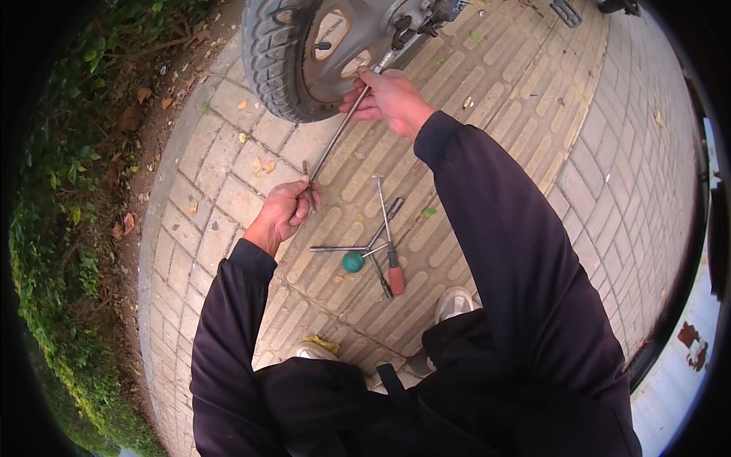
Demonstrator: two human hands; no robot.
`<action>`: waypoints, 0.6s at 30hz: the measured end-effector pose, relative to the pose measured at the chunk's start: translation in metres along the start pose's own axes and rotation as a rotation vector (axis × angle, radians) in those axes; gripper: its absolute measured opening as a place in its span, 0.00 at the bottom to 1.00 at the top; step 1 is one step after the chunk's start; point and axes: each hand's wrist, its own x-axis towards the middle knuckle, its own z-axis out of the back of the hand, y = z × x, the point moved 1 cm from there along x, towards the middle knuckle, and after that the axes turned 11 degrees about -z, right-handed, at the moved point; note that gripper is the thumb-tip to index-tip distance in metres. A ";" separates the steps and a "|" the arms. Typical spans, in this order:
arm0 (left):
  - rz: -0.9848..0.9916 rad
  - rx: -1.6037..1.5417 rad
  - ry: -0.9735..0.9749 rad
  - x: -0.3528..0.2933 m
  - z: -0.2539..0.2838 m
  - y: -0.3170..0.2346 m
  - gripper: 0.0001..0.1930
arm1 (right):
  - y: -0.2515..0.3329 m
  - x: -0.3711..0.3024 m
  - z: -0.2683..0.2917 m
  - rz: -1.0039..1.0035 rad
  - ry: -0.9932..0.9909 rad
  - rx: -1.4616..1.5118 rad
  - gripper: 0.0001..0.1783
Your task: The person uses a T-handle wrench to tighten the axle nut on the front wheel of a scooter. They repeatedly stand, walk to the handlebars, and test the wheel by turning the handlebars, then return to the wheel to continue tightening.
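Note:
My left hand is closed round the crossbar of a long T-handle socket wrench. Farther up the shaft, my right hand steadies it between thumb and fingers, close to the socket end. That end reaches up to the hub and axle area of a wheel with a knobbly tyre and grey spokes; whether it sits on a nut I cannot tell. On the paving below my hands lie a three-armed Y socket wrench, a screwdriver with a red handle and a tool with a round green handle.
A green hedge with a soil strip runs along the left. Ribbed paving lies under the wheel. My shoes are just below the loose tools. A white panel with a rusty patch stands at the lower right. A pedal shows at the top.

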 end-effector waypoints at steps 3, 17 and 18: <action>-0.007 -0.053 -0.005 0.001 0.005 0.001 0.18 | 0.000 0.001 -0.001 -0.011 -0.002 0.018 0.20; -1.258 1.375 -0.009 -0.028 0.008 0.019 0.26 | -0.005 0.006 -0.009 0.066 -0.068 0.143 0.17; -1.104 1.213 -0.029 -0.033 0.008 0.018 0.26 | -0.004 0.007 -0.010 0.065 -0.079 0.125 0.17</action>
